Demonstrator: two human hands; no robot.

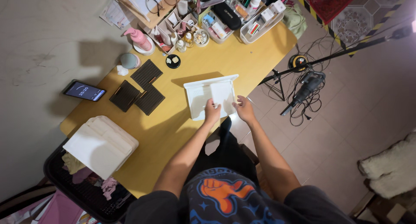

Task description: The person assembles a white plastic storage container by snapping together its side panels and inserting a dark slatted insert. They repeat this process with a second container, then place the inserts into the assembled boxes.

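Keep the white insert panel (pixel 222 94) square to the white tray (pixel 196 98) walls and press evenly, so it seats without tilting; the tray sits at the near edge of the yellow table (pixel 173 128). Your left hand (pixel 212 111) pinches the panel's near edge, fingers curled. Your right hand (pixel 245 109) grips the tray's right corner, half closed. Both forearms reach straight forward.

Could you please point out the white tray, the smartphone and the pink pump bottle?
white tray (pixel 196 98): head view, on its bare left floor.
smartphone (pixel 84 91): head view, on the middle of its lit screen.
pink pump bottle (pixel 139 39): head view, on its body.
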